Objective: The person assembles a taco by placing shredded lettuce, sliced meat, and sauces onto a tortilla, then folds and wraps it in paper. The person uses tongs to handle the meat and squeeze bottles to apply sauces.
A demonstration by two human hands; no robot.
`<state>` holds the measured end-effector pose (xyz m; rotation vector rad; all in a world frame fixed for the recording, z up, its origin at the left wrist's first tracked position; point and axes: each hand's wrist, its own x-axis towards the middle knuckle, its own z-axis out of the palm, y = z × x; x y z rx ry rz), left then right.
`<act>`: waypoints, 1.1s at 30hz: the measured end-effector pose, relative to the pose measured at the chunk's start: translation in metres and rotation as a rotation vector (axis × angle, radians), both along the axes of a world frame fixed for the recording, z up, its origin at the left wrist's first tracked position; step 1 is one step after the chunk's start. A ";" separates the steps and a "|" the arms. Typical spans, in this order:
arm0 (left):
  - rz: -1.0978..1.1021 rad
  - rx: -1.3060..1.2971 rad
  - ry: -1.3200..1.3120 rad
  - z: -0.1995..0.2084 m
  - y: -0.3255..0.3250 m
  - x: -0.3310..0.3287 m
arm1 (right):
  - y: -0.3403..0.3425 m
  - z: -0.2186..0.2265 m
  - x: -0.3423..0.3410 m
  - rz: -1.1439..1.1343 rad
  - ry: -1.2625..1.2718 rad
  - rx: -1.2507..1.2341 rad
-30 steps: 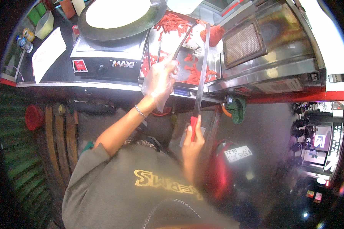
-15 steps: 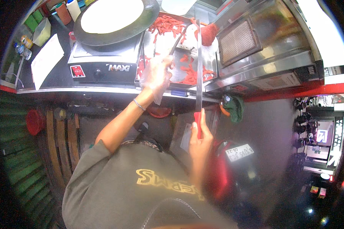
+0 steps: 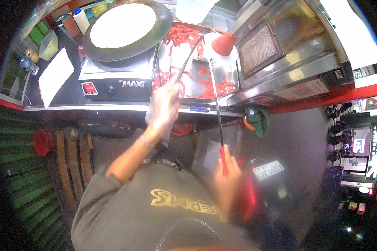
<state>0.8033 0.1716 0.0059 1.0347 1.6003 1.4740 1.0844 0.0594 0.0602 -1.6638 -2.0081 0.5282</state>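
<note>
My right hand (image 3: 227, 169) is wrapped round the red handle of a long knife (image 3: 217, 104). Its narrow blade reaches over the counter edge, the tip above a metal tray (image 3: 190, 90). In a clear plastic glove, my left hand (image 3: 165, 100) is closed on a long, slightly curved metal tool (image 3: 189, 58); whether it is one arm of tongs I cannot make out. That tool's far end comes near a red cone of meat (image 3: 224, 44), which stands on a pale round base at the tray's right. Red meat shavings (image 3: 182, 35) lie heaped at the tray's back, others in front.
Left of the tray, a round black griddle (image 3: 165, 27) bears a white flatbread (image 3: 123, 25) on a metal stove (image 3: 117, 79). A grill heater (image 3: 262, 48) borders the cone on the right. Paper (image 3: 56, 77), squeeze bottles (image 3: 81, 21) and a container (image 3: 49, 45) stand at left.
The knife has been drawn back toward me and its tip has come away from the meat cone. My left hand has shifted slightly left and nearer, still holding its tool.
</note>
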 end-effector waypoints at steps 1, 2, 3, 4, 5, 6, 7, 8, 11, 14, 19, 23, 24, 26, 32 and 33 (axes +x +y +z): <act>-0.011 -0.064 -0.056 0.006 -0.023 0.004 | -0.003 -0.005 0.002 0.037 0.020 0.055; 0.025 -0.042 -0.240 0.011 -0.031 0.008 | -0.006 -0.010 0.002 0.041 0.036 0.078; 0.028 -0.017 -0.344 0.014 -0.039 0.011 | -0.008 -0.013 0.002 0.036 0.050 0.081; -0.017 0.018 -0.522 0.017 -0.043 0.013 | -0.007 -0.018 0.000 0.035 0.066 0.099; -0.058 -0.092 -0.462 0.018 -0.046 0.014 | -0.004 -0.022 -0.004 0.027 0.082 0.103; -0.127 -0.117 -0.414 0.018 -0.045 0.015 | 0.003 -0.025 -0.008 -0.010 0.106 0.069; -0.164 -0.115 -0.369 0.017 -0.046 0.019 | 0.013 -0.029 -0.015 0.016 0.123 0.149; -0.155 -0.022 -0.308 0.016 -0.047 0.024 | 0.025 -0.033 -0.024 0.014 0.150 0.188; -0.030 0.195 0.028 0.012 -0.054 0.036 | 0.075 -0.038 -0.049 0.041 0.234 0.348; -0.050 -0.168 -0.501 0.013 -0.066 0.037 | 0.122 -0.038 -0.071 0.074 0.327 0.470; -0.024 -0.016 -0.570 0.022 -0.063 0.051 | 0.177 -0.035 -0.093 0.094 0.432 0.487; 0.003 -0.130 -0.312 0.014 -0.066 0.053 | 0.198 -0.027 -0.098 0.108 0.431 0.475; 0.001 -0.142 -0.348 0.012 -0.066 0.054 | 0.201 -0.026 -0.099 0.111 0.427 0.478; -0.003 -0.164 -0.416 0.010 -0.065 0.054 | 0.209 -0.026 -0.100 0.117 0.419 0.497; 0.079 0.033 -0.025 0.004 -0.051 0.061 | 0.169 -0.055 -0.085 0.072 0.483 0.343; 0.148 0.072 0.071 0.006 -0.046 0.070 | 0.143 -0.062 -0.081 0.057 0.500 0.319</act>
